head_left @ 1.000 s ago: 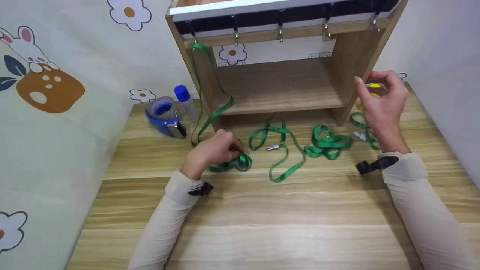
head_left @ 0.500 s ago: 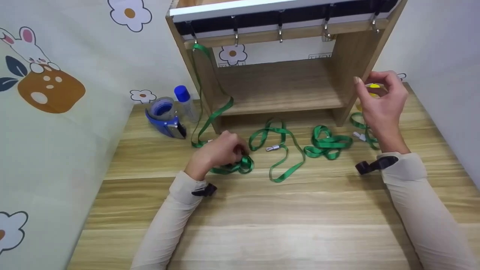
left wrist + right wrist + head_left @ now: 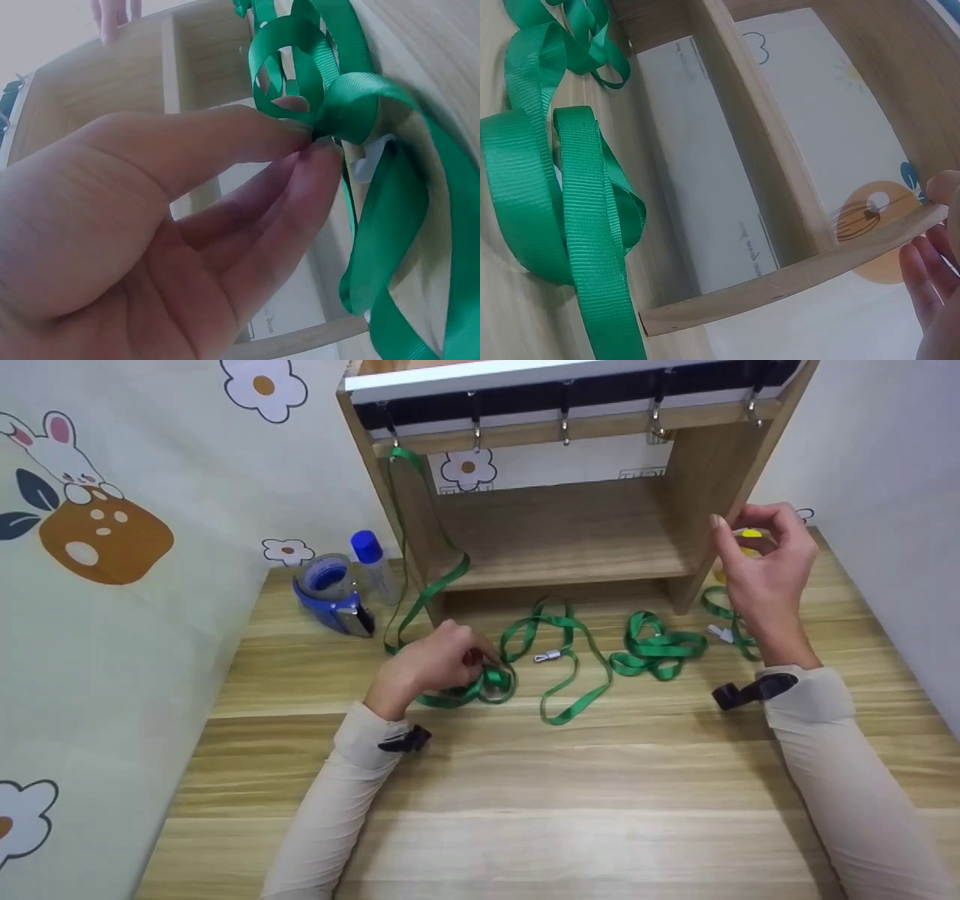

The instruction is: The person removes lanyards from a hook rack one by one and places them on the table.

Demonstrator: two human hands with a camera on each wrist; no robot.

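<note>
With thumb and fingertips, my left hand (image 3: 431, 661) pinches a bunched green lanyard (image 3: 496, 681) on the tabletop; the left wrist view shows the ribbon (image 3: 352, 105) looped around the fingertips. My right hand (image 3: 772, 562) grips the front edge of the right side panel (image 3: 712, 487) of a small wooden hook rack, thumb on one face and fingers on the other (image 3: 922, 281). From the rack's leftmost hook (image 3: 395, 439) hangs another green lanyard (image 3: 444, 581), its lower end reaching the table. The pinched lanyard's clip is mostly hidden.
More green lanyards lie before the rack: one spread out (image 3: 577, 706), one bundled (image 3: 664, 645), one beside my right wrist (image 3: 739, 634). A blue tape dispenser (image 3: 330, 596) and a blue-capped glue stick (image 3: 373, 566) stand left of the rack. Several metal hooks line its upper rail.
My left hand shifts slightly right, then a little back, and its index finger extends. The bunched lanyard's loops move right and loosen. My right hand stays on the panel.
</note>
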